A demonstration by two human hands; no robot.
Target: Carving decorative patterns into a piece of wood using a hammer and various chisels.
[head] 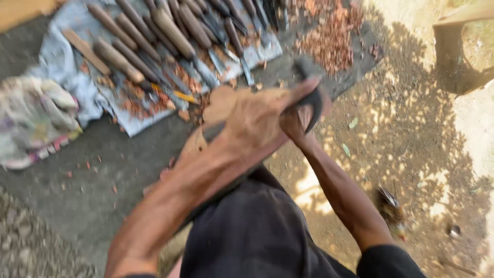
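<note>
- At centre frame, the left hand (254, 121) lies over a long reddish-brown wooden piece (216, 108), fingers stretched along its top toward 2 o'clock; the picture is motion-blurred, so whether it grips or only presses cannot be told.
- The right hand (298, 121) sits just beside it at 3 o'clock, curled around a dark, curved, strap-like object (315, 100); blur hides what kind of thing it is.
- The wooden piece is flat and rounded at its upper end, resting across the person's lap over dark trousers (257, 231).
- At 11 to 12 o'clock, a pale grey cloth (62, 51) is spread on the ground, carrying a row of chisels (154, 31) with smooth, rounded brown wooden handles and dull metal blades.
- Reddish wood shavings (329, 36) lie scattered, thickest at 1 o'clock, some among the tools.
- At 9 o'clock, a crumpled patterned rag (36, 116), faded colours.
- Ground at 3 to 5 o'clock is sandy dirt (411, 144) with dappled shade; at 7 o'clock, coarse gravel (31, 242).
</note>
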